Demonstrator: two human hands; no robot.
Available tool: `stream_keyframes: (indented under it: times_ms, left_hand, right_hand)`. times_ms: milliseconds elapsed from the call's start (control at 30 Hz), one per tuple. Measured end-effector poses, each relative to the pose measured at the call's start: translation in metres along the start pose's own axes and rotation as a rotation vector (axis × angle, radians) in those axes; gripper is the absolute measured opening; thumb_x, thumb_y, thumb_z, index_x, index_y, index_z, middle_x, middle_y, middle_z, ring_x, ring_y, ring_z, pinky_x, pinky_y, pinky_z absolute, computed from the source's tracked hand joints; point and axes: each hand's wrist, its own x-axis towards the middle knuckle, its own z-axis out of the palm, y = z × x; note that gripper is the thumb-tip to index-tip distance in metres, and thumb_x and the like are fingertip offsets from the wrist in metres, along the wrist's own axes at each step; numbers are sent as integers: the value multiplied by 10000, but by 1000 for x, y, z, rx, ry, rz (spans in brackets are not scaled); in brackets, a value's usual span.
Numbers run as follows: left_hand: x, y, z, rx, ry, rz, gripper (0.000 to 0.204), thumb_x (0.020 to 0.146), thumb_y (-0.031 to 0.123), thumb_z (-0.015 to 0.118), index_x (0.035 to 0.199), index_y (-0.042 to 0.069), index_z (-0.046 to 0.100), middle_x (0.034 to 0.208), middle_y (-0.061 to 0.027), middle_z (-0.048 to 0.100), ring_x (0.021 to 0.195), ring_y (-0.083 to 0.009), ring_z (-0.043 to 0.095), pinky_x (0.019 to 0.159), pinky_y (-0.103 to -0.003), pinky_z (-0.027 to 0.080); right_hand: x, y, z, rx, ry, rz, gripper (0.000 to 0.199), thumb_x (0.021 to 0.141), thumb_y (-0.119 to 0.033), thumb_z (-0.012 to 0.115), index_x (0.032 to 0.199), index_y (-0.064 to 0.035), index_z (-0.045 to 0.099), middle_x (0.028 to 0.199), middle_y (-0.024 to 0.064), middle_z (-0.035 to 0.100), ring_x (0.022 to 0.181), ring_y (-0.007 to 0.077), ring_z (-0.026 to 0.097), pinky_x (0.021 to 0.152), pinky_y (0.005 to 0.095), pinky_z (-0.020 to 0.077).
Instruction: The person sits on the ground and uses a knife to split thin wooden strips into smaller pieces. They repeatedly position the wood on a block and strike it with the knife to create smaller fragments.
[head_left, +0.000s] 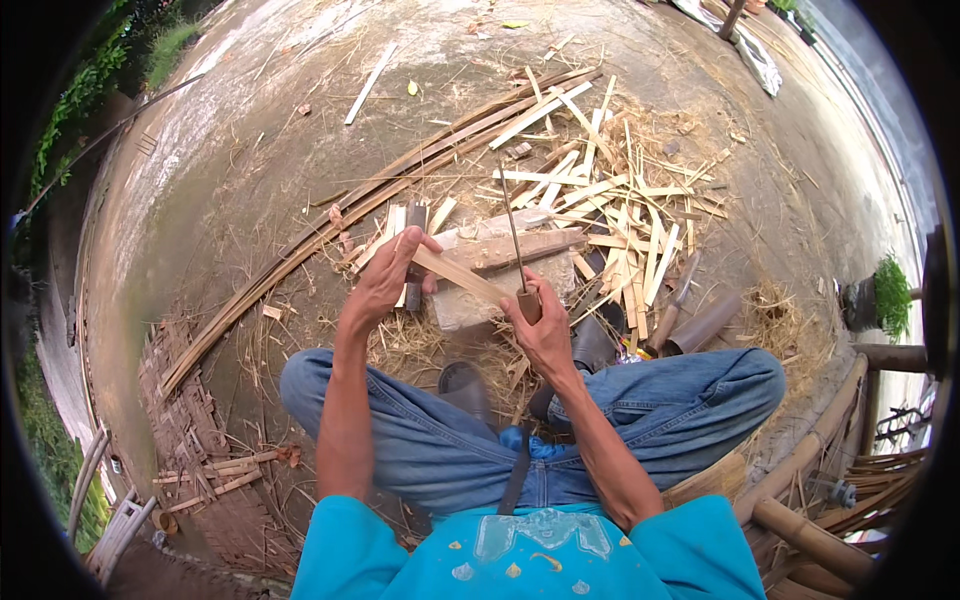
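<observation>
My left hand (390, 272) grips the upper left end of a flat, pale bamboo strip (460, 276). The strip slants down to the right, and its other end meets the fingers of my right hand (543, 328). That hand is closed round the wooden handle of a knife (528, 304), whose long thin blade points away from me. Whether the right fingers also pinch the strip is hard to make out. Beneath both hands lies a pale wooden block (462, 312), with a rough piece of wood (520, 248) across its far side.
Cut bamboo strips (640, 225) lie heaped ahead to the right. Long dark bamboo lengths (290, 262) cross the ground from left to far middle. A brown bamboo tube (703, 322) rests by my right knee. Bamboo poles (810, 540) stand close at the near right.
</observation>
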Motion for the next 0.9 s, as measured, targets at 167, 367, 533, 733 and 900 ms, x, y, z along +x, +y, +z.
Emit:
stream_keyframes:
  times_ms: [167, 367, 533, 733, 900]
  left_hand:
    - [17, -5, 14, -125, 31, -24, 581, 1076, 559, 495, 1206, 5, 610, 753, -30, 626, 698, -120, 637, 699, -283, 555]
    - [17, -24, 37, 15, -7, -218, 527, 969, 423, 753, 1233, -15, 629, 829, -49, 683, 737, -106, 662, 690, -247, 553]
    - [18, -30, 49, 145, -2, -110, 480, 899, 383, 830, 1150, -9, 713, 935, -98, 758, 778, -140, 697, 692, -269, 549]
    - [17, -35, 43, 41, 8, -186, 321, 967, 298, 768, 1094, 4, 753, 906, -62, 760, 781, -113, 692, 698, -259, 547]
    - [17, -37, 42, -9, -3, -207, 345, 1028, 306, 684, 1180, 3, 745, 928, -64, 776, 768, -109, 697, 700, -250, 546]
  right_hand:
    - [8, -2, -17, 67, -245, 377, 343, 962, -313, 778, 1039, -25, 607, 790, 42, 668, 679, 115, 610, 617, 287, 491]
    - [-8, -6, 2, 147, -50, 489, 377, 930, -342, 785, 1012, -27, 596, 779, 98, 640, 682, 205, 600, 636, 379, 481]
    - [-15, -22, 7, 13, 13, 408, 375, 934, -319, 779, 1050, -21, 583, 812, 133, 639, 727, 254, 622, 671, 420, 490]
    - [-14, -30, 9, 51, 60, 494, 346, 955, -285, 761, 1035, -10, 567, 739, 94, 634, 632, 200, 631, 592, 384, 487]
    - [-14, -26, 11, 136, 101, 484, 303, 967, -238, 749, 1044, -13, 560, 697, 81, 635, 587, 169, 652, 532, 342, 486]
